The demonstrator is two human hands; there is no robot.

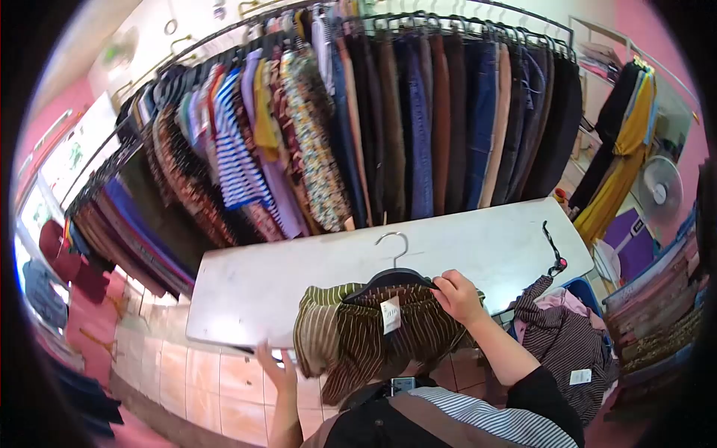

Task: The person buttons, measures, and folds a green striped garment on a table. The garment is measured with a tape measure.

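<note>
Striped cloth (485, 418) on the wearer's torso sits closest to my feed, with a black sleeve (549, 403) at its right. Just ahead I have the brown striped garment (366, 336) — white tag (390, 314) at its upper middle — on a black hanger (396, 278) at the near edge of the white surface (478, 239), the metal hook showing against the surface. On the right hand (457, 297), I see the fingers closed on the hanger's right end, by the garment's top edge. Over on the other side, the left hand (275, 367) is just beside the garment, its fingers parted; whether they touch the surface's edge, I can't tell from here. To the right, a dark striped piece (560, 340) with a white label (580, 376) lies over a blue container (586, 292) — and beyond the surface, trousers (422, 134) and patterned tops (314, 142) hang in a dense row.
</note>
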